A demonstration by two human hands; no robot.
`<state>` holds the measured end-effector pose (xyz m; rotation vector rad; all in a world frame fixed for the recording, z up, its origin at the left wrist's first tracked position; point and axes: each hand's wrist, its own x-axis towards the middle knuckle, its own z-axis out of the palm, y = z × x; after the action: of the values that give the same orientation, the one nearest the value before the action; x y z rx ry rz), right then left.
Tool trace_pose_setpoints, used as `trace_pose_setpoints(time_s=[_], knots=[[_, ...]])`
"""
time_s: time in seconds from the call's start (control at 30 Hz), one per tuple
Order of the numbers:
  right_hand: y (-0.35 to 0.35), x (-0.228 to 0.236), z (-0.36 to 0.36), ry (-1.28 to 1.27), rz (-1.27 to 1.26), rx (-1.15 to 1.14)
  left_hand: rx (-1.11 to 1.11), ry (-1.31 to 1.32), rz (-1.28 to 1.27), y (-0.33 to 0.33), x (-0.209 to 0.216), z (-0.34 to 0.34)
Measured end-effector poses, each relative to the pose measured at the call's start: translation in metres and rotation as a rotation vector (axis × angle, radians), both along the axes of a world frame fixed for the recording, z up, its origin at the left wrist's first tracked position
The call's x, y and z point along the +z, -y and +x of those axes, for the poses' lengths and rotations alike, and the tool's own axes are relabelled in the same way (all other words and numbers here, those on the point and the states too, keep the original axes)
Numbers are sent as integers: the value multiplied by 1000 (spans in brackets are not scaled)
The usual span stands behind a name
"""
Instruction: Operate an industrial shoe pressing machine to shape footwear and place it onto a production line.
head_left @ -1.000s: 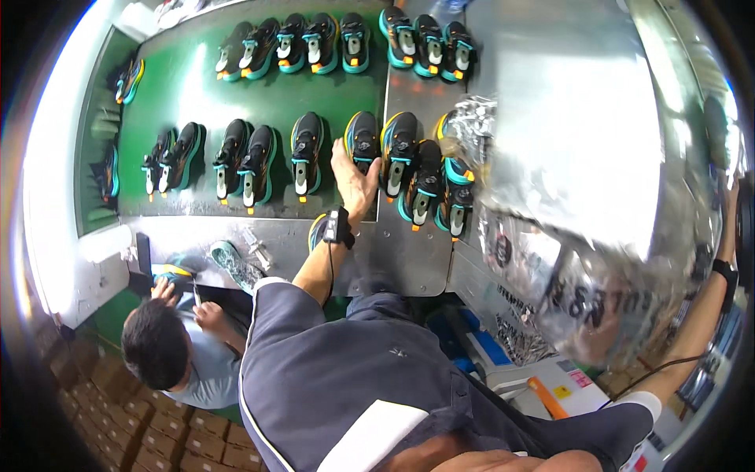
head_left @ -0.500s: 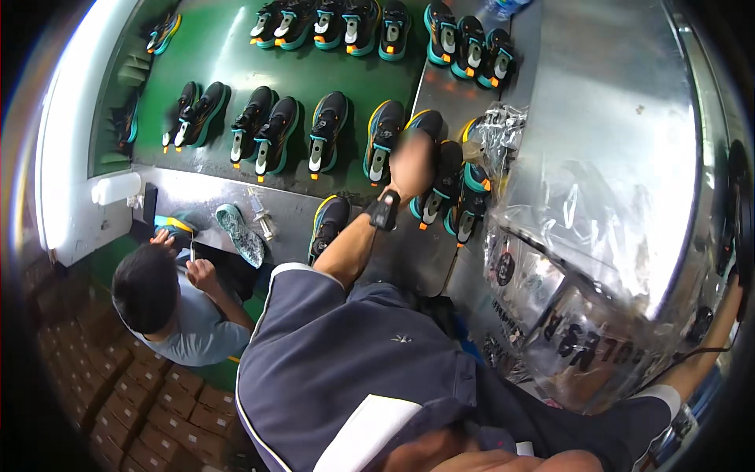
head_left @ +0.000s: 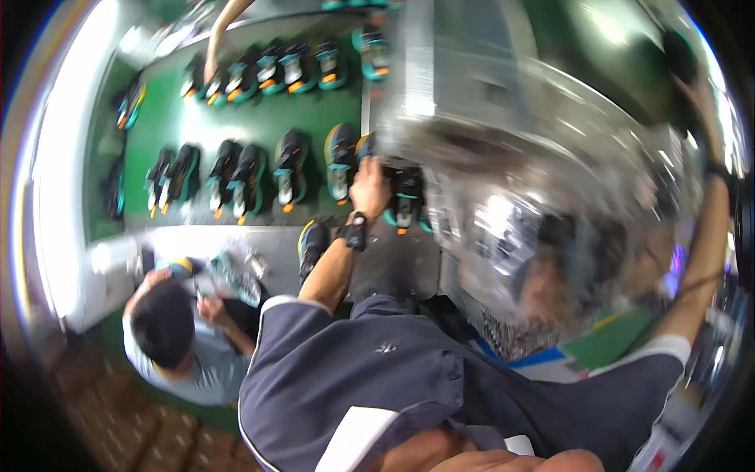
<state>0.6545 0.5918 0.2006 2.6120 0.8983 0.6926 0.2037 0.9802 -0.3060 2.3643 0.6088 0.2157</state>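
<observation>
My left hand (head_left: 370, 189) is closed over the heel end of a black running shoe (head_left: 364, 145), which it partly hides. Close by on the left stands a matching shoe with a yellow and teal sole (head_left: 341, 157). Another black shoe (head_left: 405, 189) sits just to the right, partly under clear plastic film (head_left: 503, 228). Far to the right, my right arm reaches forward, and its hand (head_left: 700, 98) seems closed against a dark rounded object (head_left: 680, 59) too blurred to name. A single shoe (head_left: 313, 248) lies beside my left forearm.
More shoes stand in rows on a green tabletop (head_left: 212, 118) with a metal edge. At the left, a seated co-worker (head_left: 169, 338) handles a shoe; another person's arm (head_left: 222, 35) reaches in at the far left. A large metallic surface (head_left: 487, 79) is smeared by motion.
My view has shifted. My right hand has moved up and forward at the far right, and the plastic film has swung. Another person's arm has appeared at the back. My left hand stays at the shoe.
</observation>
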Motion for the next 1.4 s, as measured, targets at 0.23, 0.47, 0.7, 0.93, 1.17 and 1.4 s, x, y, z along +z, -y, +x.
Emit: trace_pose_setpoints(time_s=[0.23, 0.47, 0.7, 0.93, 1.17, 1.4], knots=[[-61, 63, -219, -144, 693, 79, -157, 93, -127, 13, 78, -56], [9, 69, -491, -95, 1300, 175, -1013, -223, -1614, 149, 235, -139], [58, -34, -769, -300, 1640, -224, -1609, -144, -1892, 309, 342, -183], [104, -153, -1028, 712, 1733, -628, -1720, -916, -1759, 449, 325, -412], [95, -229, -1222, 1136, 1770, -1331, -2030, -919, -1243, 512, 287, -617], [108, -238, -1342, 1698, 1715, -1370, -2243, -853, -826, 667, 239, -739]])
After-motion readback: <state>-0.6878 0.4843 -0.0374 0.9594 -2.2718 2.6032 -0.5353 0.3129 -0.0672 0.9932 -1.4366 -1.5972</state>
